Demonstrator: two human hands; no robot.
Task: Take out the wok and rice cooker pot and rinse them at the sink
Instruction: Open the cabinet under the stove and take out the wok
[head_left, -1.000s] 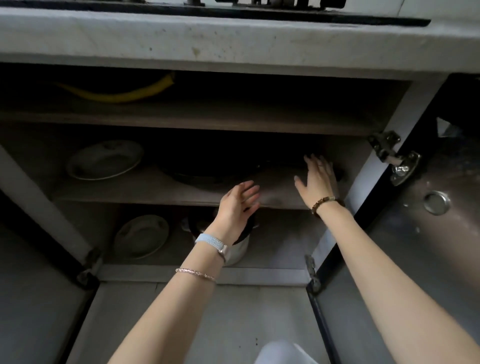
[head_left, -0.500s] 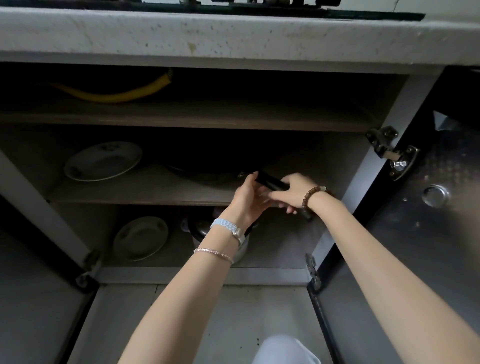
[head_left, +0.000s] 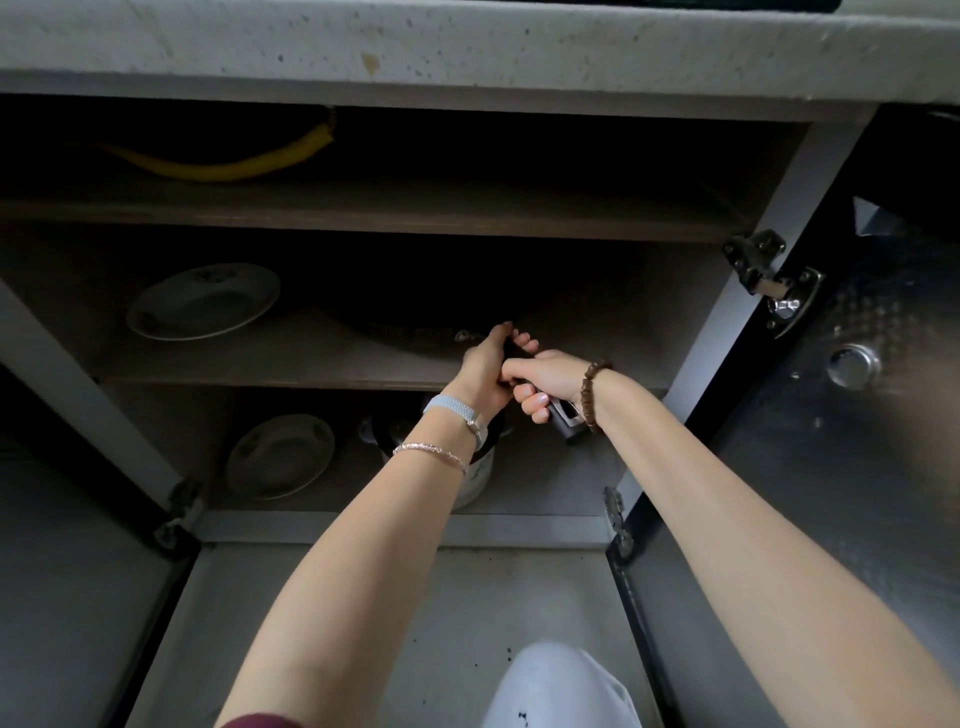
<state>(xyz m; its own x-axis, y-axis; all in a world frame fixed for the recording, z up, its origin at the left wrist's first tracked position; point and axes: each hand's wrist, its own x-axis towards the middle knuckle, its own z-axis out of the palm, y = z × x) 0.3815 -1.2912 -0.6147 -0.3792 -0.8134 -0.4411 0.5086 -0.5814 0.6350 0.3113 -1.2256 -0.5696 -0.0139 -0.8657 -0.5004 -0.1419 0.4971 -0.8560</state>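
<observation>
Both hands are curled tight round the straight black handle (head_left: 565, 420) of the dark round metal wok (head_left: 410, 325), just right of the frame's centre. The left hand (head_left: 483, 369) wraps it nearer the pan, and the right hand (head_left: 543, 376) clasps it just behind, touching the left. Both forearms reach up from the bottom edge. The wok sits on the brown middle shelf (head_left: 260, 364). The pale round rice cooker pot (head_left: 480, 470) stands below it, partly hidden by the left wrist.

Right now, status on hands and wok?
Left hand and right hand grip wok handle. Wok on middle shelf, not out. Rice cooker pot below. Nothing blocking.
</observation>
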